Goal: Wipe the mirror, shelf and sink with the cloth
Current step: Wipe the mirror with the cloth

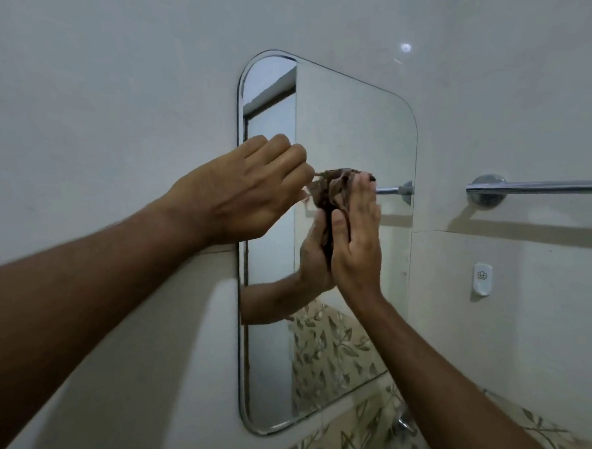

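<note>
A small brown cloth is held bunched against the glass of the wall mirror, about halfway up it. The right hand is laid nearly flat over the cloth, fingers straight and pointing up, thumb tucked against the fabric, so the cloth is pressed to the glass rather than gripped. The left hand is curled, and a corner of the cloth appears to be pinched at its fingertips, though the contact is partly hidden by the knuckles. The shelf and sink are not in view; only the mirror is being dealt with, so most of the task is judged to be left. Several things could go wrong from here. Because the cloth is wadded and not spread, only a narrow strip of glass would be covered at each pass, and streaks or missed patches could be left, above all at the top and along the edges. With the cloth merely pressed by a flat palm, it could slide out and drop if pressure were eased. The knuckles could also be knocked against the chrome towel rail just beside the mirror during a wide sweep to the right.
</note>
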`<state>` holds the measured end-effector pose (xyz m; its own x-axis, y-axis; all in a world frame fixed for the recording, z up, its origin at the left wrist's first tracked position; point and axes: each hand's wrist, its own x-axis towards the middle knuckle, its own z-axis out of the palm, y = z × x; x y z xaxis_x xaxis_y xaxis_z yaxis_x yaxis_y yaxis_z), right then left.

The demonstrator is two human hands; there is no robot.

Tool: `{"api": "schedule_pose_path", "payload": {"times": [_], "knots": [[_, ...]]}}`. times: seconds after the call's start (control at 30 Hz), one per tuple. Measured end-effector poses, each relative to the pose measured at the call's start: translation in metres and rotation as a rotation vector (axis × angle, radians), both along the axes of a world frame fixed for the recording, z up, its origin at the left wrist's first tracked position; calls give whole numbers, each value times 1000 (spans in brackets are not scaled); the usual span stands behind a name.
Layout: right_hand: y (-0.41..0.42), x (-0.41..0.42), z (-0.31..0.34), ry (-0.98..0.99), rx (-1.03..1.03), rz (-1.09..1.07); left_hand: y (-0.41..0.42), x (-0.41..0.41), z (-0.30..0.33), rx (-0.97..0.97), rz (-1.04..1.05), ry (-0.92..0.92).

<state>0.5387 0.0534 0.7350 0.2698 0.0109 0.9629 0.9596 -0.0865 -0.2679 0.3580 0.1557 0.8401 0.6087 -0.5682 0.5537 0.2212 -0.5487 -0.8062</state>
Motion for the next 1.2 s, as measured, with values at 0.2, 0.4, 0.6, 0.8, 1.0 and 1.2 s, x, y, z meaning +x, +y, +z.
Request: {"api": "schedule_pose_path", "payload": {"times": [0.2,0.4,0.6,0.8,1.0,1.2], "knots": [[18,-43,-9,-74,-58,-24,-3,-4,1,-45,18,-111],[22,-68,-51,-235,-244,3,0,-4,-6,-76,-50,-162],[24,-84,-47,-101,-193,26,2,-12,-32,-225,-116,-187],[23,-100,-93,-210,-338,-39,3,-24,-51,-252,-125,-128],[19,-93,-111,-275,-406,-50,5,-26,-67,-336,-156,-172],[26,-105,-67,-106,-195,120,-11,-41,-75,-382,-191,-133]]}}
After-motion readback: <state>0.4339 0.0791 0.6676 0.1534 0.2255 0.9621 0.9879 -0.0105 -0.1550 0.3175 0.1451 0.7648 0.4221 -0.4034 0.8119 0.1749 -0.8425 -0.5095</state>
